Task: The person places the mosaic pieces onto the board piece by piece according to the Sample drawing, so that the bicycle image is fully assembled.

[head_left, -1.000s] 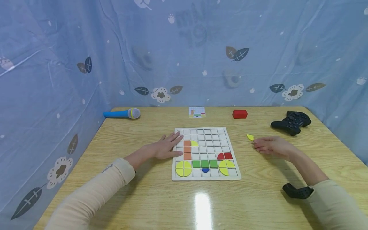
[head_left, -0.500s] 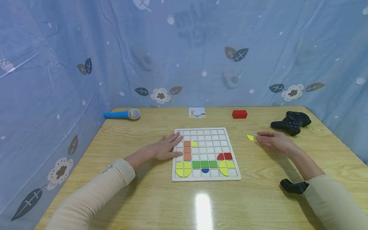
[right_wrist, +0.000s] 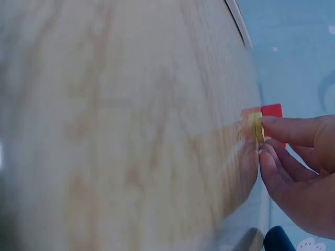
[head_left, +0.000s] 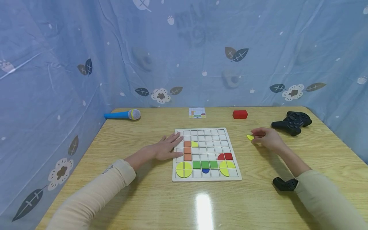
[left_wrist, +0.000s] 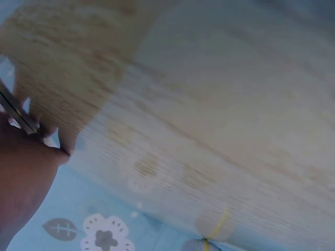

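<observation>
A white grid board [head_left: 207, 179] lies on the table, with orange, green and red tiles, yellow quarter circles and a blue half circle in its cells. Across the board's left edge rests my left hand [head_left: 165, 149], fingers spread; the left wrist view catches only part of it at the far left. Right of the board lies a loose yellow quarter-circle tile [head_left: 249, 137]. My right hand [head_left: 267, 138] has its thumb and fingertips on that tile's right side. In the right wrist view the fingertips pinch the yellow tile [right_wrist: 259, 127] at its edge.
Behind the board lies a small pattern card [head_left: 197, 112], with a red block [head_left: 240, 114] to its right. A blue toy microphone [head_left: 122, 114] is at the back left and a black game controller [head_left: 291, 123] at the back right. A blue curtain [head_left: 184, 64] borders the table.
My right hand first drew back a little from the loose yellow tile, then came left again, its fingers closing at the tile's edge. My left hand and the board stay in place.
</observation>
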Demonstrator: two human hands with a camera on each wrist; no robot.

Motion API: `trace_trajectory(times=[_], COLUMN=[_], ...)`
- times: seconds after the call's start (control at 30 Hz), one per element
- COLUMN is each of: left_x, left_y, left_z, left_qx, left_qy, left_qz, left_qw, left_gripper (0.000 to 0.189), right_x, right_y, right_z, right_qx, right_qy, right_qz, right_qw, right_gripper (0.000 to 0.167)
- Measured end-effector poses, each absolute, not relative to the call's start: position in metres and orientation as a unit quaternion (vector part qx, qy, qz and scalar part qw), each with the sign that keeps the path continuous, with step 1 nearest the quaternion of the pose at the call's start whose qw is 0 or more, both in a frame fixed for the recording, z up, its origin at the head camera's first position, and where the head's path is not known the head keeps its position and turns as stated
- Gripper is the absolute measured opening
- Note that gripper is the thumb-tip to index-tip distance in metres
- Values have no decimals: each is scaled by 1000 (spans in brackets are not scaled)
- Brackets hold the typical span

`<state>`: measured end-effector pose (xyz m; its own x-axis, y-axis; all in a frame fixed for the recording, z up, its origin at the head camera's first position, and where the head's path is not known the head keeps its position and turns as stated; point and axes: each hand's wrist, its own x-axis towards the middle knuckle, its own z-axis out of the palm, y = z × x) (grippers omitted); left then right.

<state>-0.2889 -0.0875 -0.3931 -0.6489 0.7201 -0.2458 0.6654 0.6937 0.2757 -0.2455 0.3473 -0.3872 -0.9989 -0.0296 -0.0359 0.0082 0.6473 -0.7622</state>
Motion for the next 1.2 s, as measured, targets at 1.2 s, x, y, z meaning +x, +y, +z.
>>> trace_trajectory(times=[1.2], left_x=[-288], left_y=[-87], left_z=[-391], left_qx=[379], left_qy=[905], left_qz=[77], left_qw=[176], left_gripper=[79], right_x=[-246], right_y=[337], right_z=[-381], right_qx=[-15], right_qy=[915], right_qz=[-397], right_qw=[73], right_gripper=[32])
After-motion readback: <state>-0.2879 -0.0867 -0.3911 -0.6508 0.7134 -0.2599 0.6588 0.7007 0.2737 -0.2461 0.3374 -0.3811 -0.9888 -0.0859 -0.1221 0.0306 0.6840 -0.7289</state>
